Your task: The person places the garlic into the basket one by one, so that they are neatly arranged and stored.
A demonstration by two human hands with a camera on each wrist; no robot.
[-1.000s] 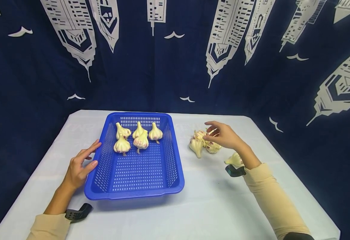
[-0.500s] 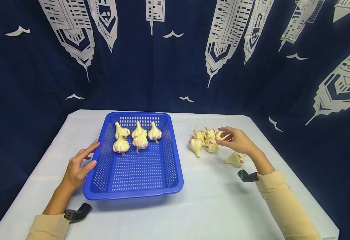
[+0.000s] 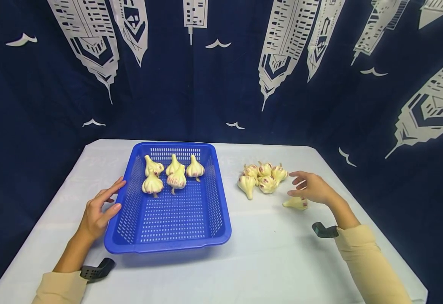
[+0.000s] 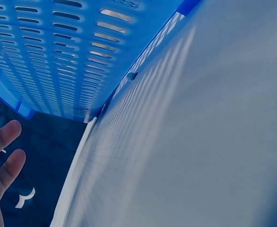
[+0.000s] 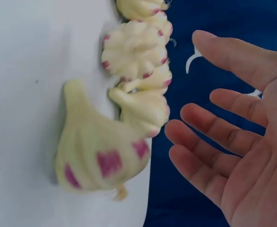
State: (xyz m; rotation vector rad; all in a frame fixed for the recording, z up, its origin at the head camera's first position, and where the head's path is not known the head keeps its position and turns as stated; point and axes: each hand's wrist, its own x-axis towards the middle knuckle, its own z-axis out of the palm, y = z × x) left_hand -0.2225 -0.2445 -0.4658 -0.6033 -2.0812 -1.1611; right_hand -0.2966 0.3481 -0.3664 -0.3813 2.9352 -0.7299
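A blue perforated plastic basket [image 3: 168, 246] sits on the left half of the table, with several garlic bulbs [image 3: 176, 179] grouped toward its far end. My left hand [image 3: 98, 213] rests its fingertips on the basket's left rim, fingers mostly straight. In the left wrist view, loose fingers [image 4: 8, 170] show beside the basket's slotted wall [image 4: 58, 56]. My right hand [image 3: 312, 188] hovers over a single garlic bulb [image 3: 295, 204], partly covering it, and holds nothing. The right wrist view shows that bulb [image 5: 100, 146] apart from the relaxed fingers and thumb of the right hand [image 5: 233, 137].
Several more garlic bulbs [image 3: 265, 179] lie in a cluster right of the basket. A white cloth covers the table [image 3: 244, 270]. Behind it hangs a dark blue curtain [image 3: 214, 93] with white building prints.
My right hand has moved right and toward me, from over the garlic cluster to above the separate bulb. The left hand stays at the basket rim.
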